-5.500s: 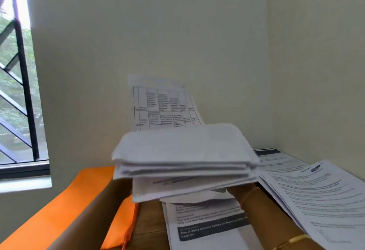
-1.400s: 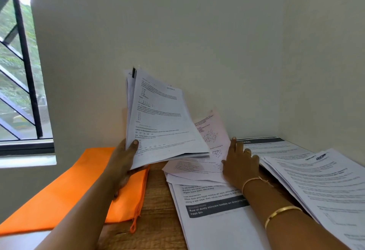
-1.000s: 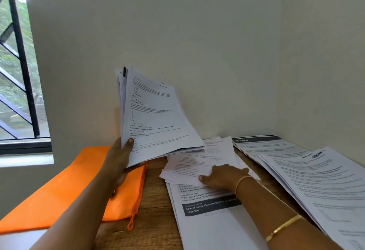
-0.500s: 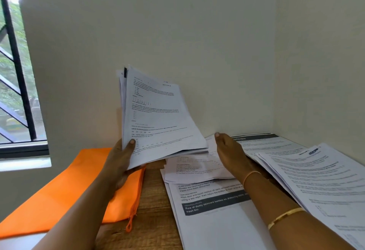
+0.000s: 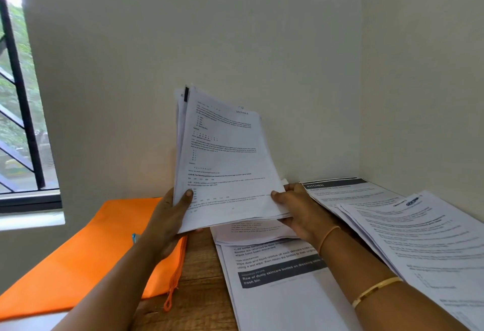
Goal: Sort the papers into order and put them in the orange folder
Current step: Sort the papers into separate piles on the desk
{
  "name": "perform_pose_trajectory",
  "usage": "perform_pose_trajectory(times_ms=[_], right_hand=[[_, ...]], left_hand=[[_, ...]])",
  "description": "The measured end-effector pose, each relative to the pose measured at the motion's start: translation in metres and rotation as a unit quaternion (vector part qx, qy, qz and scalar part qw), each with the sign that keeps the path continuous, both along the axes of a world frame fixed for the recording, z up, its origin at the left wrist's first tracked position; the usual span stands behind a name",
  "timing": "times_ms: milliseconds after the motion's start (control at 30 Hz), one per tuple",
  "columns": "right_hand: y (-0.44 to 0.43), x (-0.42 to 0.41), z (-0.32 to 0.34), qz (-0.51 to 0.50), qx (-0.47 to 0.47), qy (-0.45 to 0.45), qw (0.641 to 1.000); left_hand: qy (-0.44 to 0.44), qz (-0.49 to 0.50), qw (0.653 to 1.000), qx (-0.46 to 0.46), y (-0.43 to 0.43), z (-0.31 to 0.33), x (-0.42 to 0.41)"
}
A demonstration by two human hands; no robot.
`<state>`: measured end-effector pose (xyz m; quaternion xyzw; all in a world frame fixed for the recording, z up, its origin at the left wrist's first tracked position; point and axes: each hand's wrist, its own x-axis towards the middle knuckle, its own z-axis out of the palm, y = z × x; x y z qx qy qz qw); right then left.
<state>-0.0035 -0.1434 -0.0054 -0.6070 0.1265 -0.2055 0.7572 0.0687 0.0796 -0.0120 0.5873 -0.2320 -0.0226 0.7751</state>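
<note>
Mid-sort: both hands, left hand (image 5: 167,215) and right hand (image 5: 303,210), grasp a raised sheaf of papers (image 5: 222,160); the next sheet awaits peeling, orange folder (image 5: 86,249) unfilled at the surface's left edge.

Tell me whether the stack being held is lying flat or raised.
Raised: the stack stands tilted off the table, left hand and right hand gripping its lower corners.

The raised stack (image 5: 225,163), held by my left grip (image 5: 167,215) and my right grip (image 5: 301,210), blocks any reach straight ahead to the back wall (image 5: 209,42). Bare desk (image 5: 201,278) shows only as 1 narrow wooden strip between the orange folder (image 5: 86,252) and the middle sheets (image 5: 282,291). On the right, 2 overlapping piles (image 5: 419,239), perhaps more, cover the desk up to the side wall (image 5: 432,69). Above the folder the way is open.
</note>
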Motion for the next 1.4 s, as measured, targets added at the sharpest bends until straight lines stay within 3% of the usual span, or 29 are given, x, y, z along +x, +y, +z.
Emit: perform_pose_trajectory(times_ms=[500,800,967,1133,1400], right_hand=[[-0.002,0.007,-0.003,-0.107,-0.152,-0.01,0.982],[-0.012,0.0,-0.001,-0.193,-0.194,-0.035,0.961],[-0.023,0.002,-0.005,-0.244,-0.242,0.0,0.939],[-0.029,-0.001,-0.013,-0.194,-0.36,0.102,0.907],[-0.04,-0.009,-0.015,-0.22,-0.513,0.212,0.802]], left_hand=[[0.029,-0.04,0.998,-0.035,0.003,0.001,0.001],[0.03,-0.019,0.999,-0.036,0.0,-0.001,0.003],[0.04,0.027,0.998,-0.05,0.004,-0.002,0.012],[0.036,0.075,0.995,-0.045,0.008,-0.002,0.016],[0.025,0.167,0.983,-0.068,0.018,0.002,0.021]])
